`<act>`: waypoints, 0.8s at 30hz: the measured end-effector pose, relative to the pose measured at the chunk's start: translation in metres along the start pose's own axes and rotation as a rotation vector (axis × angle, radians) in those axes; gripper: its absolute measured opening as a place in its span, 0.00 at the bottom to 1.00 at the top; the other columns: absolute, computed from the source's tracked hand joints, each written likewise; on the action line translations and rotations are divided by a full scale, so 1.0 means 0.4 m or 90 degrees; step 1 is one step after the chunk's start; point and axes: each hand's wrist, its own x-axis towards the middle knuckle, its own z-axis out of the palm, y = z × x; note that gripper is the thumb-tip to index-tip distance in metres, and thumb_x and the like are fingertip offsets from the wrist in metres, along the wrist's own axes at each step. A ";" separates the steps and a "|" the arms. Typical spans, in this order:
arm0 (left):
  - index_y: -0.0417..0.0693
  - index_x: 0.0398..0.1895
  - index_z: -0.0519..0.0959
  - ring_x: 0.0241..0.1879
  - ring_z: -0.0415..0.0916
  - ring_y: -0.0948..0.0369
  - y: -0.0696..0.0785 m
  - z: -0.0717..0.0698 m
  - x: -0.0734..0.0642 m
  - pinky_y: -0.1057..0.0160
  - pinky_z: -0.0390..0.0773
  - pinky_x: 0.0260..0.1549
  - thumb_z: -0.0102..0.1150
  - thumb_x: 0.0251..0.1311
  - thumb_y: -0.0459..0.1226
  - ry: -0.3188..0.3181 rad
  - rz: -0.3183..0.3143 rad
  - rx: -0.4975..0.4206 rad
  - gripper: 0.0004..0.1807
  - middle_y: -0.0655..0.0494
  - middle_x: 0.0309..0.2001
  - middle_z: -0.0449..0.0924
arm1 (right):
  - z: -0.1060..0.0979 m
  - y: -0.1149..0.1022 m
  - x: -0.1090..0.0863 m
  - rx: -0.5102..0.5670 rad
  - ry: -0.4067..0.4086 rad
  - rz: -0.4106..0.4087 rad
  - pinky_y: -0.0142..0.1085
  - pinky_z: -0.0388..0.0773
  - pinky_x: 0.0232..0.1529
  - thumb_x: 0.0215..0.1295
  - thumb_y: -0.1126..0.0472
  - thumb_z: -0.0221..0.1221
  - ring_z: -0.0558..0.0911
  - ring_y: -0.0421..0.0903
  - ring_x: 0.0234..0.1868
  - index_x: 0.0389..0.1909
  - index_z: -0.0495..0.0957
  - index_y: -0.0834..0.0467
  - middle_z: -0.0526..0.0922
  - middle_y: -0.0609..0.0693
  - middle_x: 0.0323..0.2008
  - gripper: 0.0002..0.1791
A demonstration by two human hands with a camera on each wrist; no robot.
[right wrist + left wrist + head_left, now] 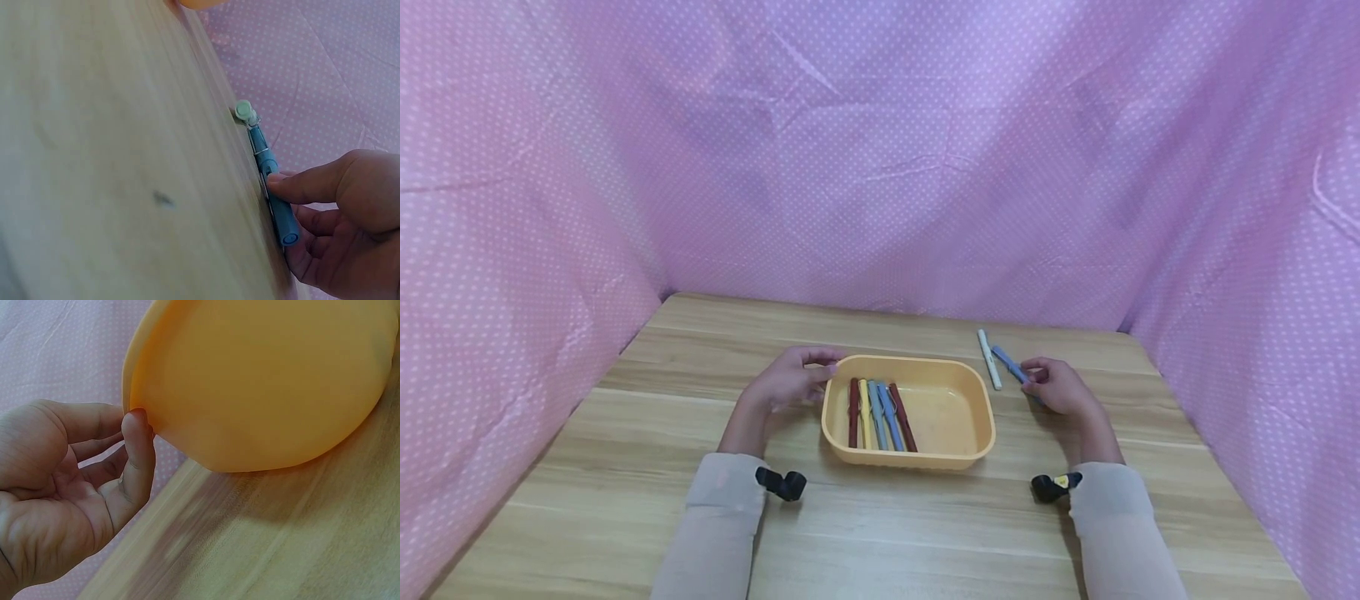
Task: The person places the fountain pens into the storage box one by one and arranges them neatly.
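A yellow plastic basket (951, 457) stands in the middle of the table, with several pens (880, 415) side by side in its left half: dark red, yellow, grey-green and blue. At its left end my left hand (792, 377) pinches the rim between thumb and fingers, as the left wrist view shows up close. My right hand (1060, 387), to the right of the basket, pinches a blue pen (275, 200) between thumb and fingers near one end. Beside that pen's far end lies a white pen (989, 360) on the table.
The wooden table (880, 533) has its back edge close to a pink dotted cloth (880, 208), which hangs at the back and on both sides. Black wrist cameras (786, 485) sit on both sleeves, near the front of the basket.
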 end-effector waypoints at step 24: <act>0.45 0.64 0.79 0.45 0.83 0.50 -0.001 -0.003 0.002 0.56 0.87 0.40 0.56 0.74 0.33 -0.001 -0.004 -0.004 0.18 0.44 0.61 0.74 | -0.018 -0.003 -0.008 0.096 -0.022 0.021 0.35 0.76 0.41 0.73 0.68 0.56 0.75 0.48 0.42 0.62 0.74 0.71 0.80 0.59 0.44 0.20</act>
